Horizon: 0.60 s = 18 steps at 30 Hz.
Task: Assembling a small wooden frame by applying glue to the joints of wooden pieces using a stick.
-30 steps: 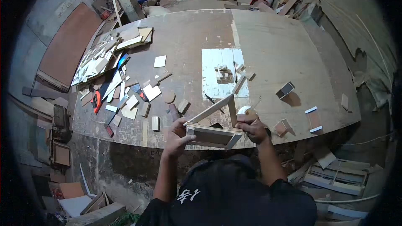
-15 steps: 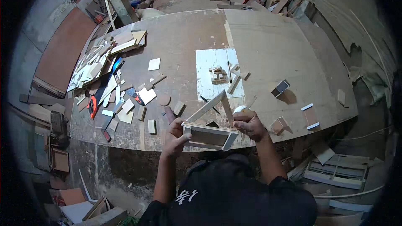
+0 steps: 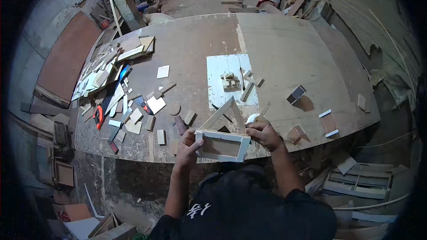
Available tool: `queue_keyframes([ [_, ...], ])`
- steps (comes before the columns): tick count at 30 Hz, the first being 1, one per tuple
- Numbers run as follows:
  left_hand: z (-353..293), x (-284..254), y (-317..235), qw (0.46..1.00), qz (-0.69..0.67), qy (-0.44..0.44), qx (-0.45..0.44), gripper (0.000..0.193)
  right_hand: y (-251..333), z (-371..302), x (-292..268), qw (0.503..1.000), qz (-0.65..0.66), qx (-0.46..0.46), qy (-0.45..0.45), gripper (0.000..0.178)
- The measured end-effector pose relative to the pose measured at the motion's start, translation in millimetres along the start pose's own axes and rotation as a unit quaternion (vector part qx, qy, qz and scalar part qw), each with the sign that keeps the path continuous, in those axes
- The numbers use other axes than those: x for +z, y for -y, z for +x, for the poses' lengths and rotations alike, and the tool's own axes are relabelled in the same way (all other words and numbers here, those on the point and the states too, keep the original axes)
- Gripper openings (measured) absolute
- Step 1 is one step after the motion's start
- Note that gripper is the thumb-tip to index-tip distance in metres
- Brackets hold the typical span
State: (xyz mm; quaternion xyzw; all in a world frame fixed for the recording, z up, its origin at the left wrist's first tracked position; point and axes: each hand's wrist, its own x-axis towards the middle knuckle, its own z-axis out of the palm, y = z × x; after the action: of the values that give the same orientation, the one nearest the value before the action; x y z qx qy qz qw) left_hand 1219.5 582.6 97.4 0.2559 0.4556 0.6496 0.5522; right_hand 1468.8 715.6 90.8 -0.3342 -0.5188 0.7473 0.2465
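Observation:
Near the table's front edge I hold a small wooden frame (image 3: 243, 150). It has a rectangular, white-edged box part with a recessed brown panel, and two slats that meet in a peak beyond it. My left hand (image 3: 186, 150) is closed on the left end, thumb over the near edge. My right hand (image 3: 265, 135) has its fingers closed at the right upper corner. Just beyond the right hand show a white rounded object (image 3: 252, 118) and a thin pale stick (image 3: 266, 108); whether the hand touches them I cannot tell.
A white board (image 3: 214, 73) carries a small wooden block assembly (image 3: 230, 82) and crossed sticks. Wood offcuts (image 3: 98, 78) and an orange-handled saw (image 3: 98, 116) lie at left. A dark-topped block (image 3: 296, 94) and a small piece with white ends (image 3: 329, 123) sit at right.
The frame has tilted, so its rectangular box face shows more fully and the peak stands slightly more to the left. Both hands keep their places on it.

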Motion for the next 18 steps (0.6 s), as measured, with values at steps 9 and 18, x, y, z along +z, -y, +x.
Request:
queue_keyframes([
  [9, 2, -11, 13, 1.000, 0.020, -0.016, -0.002, 0.034, -4, -5, 16, 0.993, 0.047, -0.107, 0.010, 0.054],
  [18, 0, -3, 16, 0.997, 0.026, -0.060, 0.027, 0.026, -20, -5, 25, 0.987, 0.112, -0.102, -0.061, 0.054],
])
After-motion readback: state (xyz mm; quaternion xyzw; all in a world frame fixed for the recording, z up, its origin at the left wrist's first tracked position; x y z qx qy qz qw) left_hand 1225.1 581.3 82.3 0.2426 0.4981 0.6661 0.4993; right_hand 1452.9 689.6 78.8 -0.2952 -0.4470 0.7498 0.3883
